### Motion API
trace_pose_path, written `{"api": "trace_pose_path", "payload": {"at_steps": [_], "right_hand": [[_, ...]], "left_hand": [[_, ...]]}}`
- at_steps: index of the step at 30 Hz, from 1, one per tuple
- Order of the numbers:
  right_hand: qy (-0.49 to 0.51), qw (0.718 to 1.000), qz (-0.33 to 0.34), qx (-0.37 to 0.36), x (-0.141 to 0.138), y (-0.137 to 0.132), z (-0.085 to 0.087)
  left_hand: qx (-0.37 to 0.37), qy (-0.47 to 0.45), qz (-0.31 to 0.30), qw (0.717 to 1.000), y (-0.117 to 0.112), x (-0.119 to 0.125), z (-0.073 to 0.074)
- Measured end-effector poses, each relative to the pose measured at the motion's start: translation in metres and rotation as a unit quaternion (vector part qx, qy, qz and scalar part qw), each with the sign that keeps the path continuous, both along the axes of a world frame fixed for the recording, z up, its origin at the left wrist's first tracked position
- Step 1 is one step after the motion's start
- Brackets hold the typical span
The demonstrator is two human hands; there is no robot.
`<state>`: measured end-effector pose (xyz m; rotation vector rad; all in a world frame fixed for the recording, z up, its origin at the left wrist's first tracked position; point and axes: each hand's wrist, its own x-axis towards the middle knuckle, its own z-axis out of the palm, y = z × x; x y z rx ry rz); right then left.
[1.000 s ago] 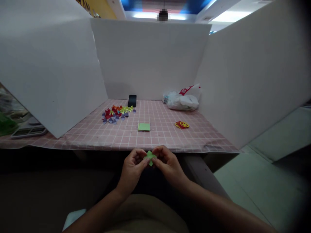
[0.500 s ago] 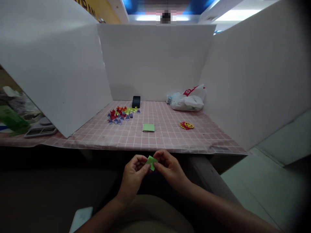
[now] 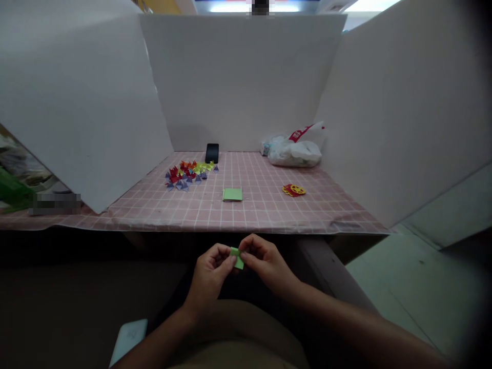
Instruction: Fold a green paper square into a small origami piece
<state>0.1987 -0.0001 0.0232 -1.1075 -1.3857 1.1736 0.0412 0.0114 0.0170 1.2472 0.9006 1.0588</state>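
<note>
A small folded piece of green paper (image 3: 237, 259) is pinched between both hands, in front of the table's near edge and above my lap. My left hand (image 3: 213, 267) grips its left side between thumb and fingers. On its upper right part, my right hand (image 3: 264, 258) presses with thumb and forefinger. A stack of green paper squares (image 3: 232, 194) lies on the table beyond my hands. Further left sits a cluster of small folded paper pieces (image 3: 184, 176) in red, orange, yellow and purple.
The table (image 3: 265, 215) has a pink checked cloth. On it are a black phone (image 3: 212, 153), a white plastic bag (image 3: 295, 152) and red and yellow cutouts (image 3: 294, 190). White panels (image 3: 242, 82) enclose three sides. A pale flat device (image 3: 129, 341) lies beside my left forearm.
The green paper has turned in my fingers and now looks like a narrower rectangle. My right fingers have shifted slightly left over it. The camera view has tilted down a little.
</note>
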Motion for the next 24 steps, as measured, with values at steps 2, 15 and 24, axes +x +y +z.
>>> {"api": "trace_pose_path", "payload": {"at_steps": [2,15,24], "right_hand": [[0.012,1.000,0.005,-0.008,-0.0005,-0.0003,-0.0013],[-0.058,0.994,-0.038,0.084,-0.0012,-0.0019,-0.0057],[-0.111,0.980,-0.053,0.155,-0.0006,-0.0018,-0.0082]], "left_hand": [[0.000,0.003,-0.003,1.000,0.0003,-0.0001,-0.0016],[-0.043,0.001,-0.003,0.999,-0.0001,-0.0003,-0.0072],[-0.044,0.019,0.008,0.999,-0.0014,0.0011,-0.0034]]}}
